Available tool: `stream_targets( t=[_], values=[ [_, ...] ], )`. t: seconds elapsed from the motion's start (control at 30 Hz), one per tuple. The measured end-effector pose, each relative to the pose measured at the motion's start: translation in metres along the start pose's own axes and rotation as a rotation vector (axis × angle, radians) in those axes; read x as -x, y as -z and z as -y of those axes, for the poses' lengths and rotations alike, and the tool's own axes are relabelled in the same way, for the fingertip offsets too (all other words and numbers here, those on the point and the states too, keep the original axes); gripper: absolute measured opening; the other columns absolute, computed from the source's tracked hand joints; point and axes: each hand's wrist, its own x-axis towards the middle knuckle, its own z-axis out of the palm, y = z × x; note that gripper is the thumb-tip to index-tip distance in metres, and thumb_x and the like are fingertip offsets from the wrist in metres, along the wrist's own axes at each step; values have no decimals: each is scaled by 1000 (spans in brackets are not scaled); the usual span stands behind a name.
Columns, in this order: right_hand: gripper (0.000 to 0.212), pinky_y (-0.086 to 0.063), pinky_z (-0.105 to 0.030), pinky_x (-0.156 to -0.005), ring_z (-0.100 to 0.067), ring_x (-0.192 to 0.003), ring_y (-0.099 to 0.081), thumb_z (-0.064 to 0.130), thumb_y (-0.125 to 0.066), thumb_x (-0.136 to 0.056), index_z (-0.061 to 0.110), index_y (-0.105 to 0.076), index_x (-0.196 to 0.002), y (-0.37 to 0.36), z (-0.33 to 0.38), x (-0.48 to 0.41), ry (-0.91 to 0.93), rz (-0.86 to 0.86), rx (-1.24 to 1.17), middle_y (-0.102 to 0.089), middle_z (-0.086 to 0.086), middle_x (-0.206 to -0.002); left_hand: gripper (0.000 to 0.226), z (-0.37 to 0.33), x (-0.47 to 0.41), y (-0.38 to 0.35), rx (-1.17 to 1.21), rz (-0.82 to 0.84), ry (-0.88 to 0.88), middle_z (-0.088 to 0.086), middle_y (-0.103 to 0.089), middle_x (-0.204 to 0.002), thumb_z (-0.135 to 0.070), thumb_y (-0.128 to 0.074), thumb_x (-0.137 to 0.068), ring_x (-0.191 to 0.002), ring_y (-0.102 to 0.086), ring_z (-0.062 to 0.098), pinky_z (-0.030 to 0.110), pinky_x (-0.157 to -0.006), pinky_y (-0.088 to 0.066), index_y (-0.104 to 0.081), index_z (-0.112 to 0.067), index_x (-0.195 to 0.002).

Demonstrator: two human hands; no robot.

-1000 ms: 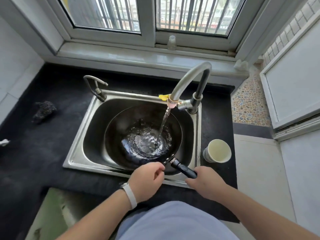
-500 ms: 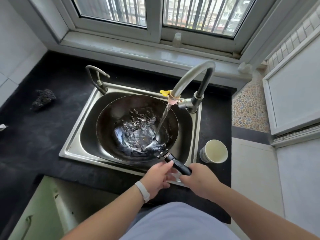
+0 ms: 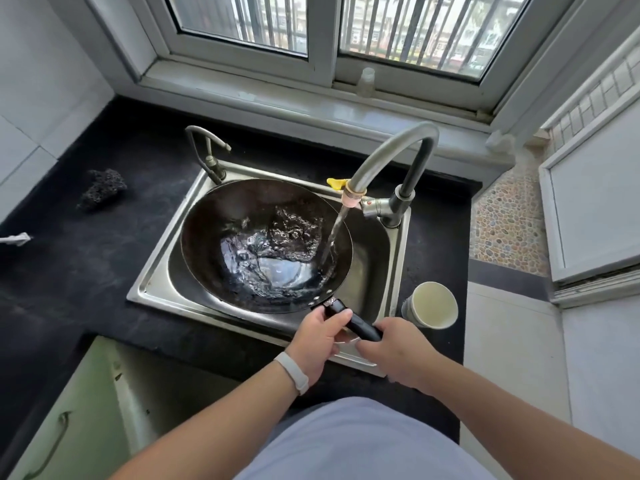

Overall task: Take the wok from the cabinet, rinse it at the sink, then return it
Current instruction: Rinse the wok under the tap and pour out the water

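Tilting up toward the window over the sink (image 3: 152,289), the wok (image 3: 242,230) has been lifted and its water swirled under the faucet (image 3: 391,150). Its handle (image 3: 360,325) is now clasped by both left hand (image 3: 320,337) and right hand (image 3: 398,348); rinsing is judged underway.

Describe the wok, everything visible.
The wok is round, dark, metal-looking and wet, with a black straight handle riveted at its near rim. It sits tilted in the steel sink, water pooled inside, and the faucet stream hits its right side. The left hand and right hand grip the handle.
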Motion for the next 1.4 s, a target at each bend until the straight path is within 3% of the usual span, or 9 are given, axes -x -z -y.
stream_targets(
  t=[0.13,0.3,0.5,0.63,0.83,1.03,1.3,1.4],
  values=[
    [22,-51,-32,-41,-18,-36,-56,34,-65,-78,12,-65,-79,2,8,2,18,37,-31,-56,-3,-55,7,-4,4,2,-29,-31,-42,-8,-69,-67,-15,-60,-94,-56,-64,5,18,-44,-31,-56,-15,-88],
    [22,-55,-38,-50,-21,-41,-57,34,-65,-83,12,-66,-87,3,16,6,5,101,-49,-57,-7,-60,6,0,5,7,-75,-93,-87,-10,-69,-68,-19,-63,-91,-57,-63,4,17,-46,-40,-59,-16,-87],
    [17,-45,-25,-42,-17,-35,-51,31,-66,-87,14,-63,-84,2,20,10,-21,168,-105,-58,-6,-56,10,4,5,12,-71,-130,-80,-7,-66,-62,-19,-66,-88,-52,-58,5,17,-45,-41,-59,-13,-84],
    [20,-44,-26,-42,-19,-36,-50,31,-66,-86,11,-63,-84,-1,21,11,-51,200,-166,-57,-7,-57,10,8,7,14,-66,-142,-72,1,-66,-68,-19,-67,-88,-61,-61,13,29,-58,-47,-62,-10,-86],
    [16,-45,-27,-43,-18,-37,-52,28,-64,-84,12,-64,-85,-6,16,12,-86,237,-169,-59,-5,-55,10,11,11,14,-58,-147,-44,1,-65,-64,-15,-66,-90,-61,-60,18,35,-63,-49,-61,-8,-84],
    [20,-44,-27,-43,-18,-39,-51,26,-65,-81,9,-67,-92,-7,10,16,-94,266,-213,-59,-5,-55,13,17,13,12,-130,-155,-27,-7,-61,-53,-18,-65,-91,-49,-55,7,20,-46,-42,-59,-11,-81],
    [12,-48,-26,-41,-16,-41,-53,25,-62,-80,19,-68,-89,-17,-3,20,-29,176,-132,-58,-3,-55,9,25,13,11,-153,-135,20,-3,-64,-61,-19,-63,-90,-57,-59,10,21,-49,-43,-61,-11,-86],
    [8,-47,-31,-44,-12,-41,-50,27,-63,-78,19,-66,-78,-17,-9,19,39,84,-19,-56,2,-54,10,23,13,6,-103,-88,30,1,-63,-67,-21,-65,-85,-62,-59,15,27,-56,-44,-61,-12,-87]
  ],
)
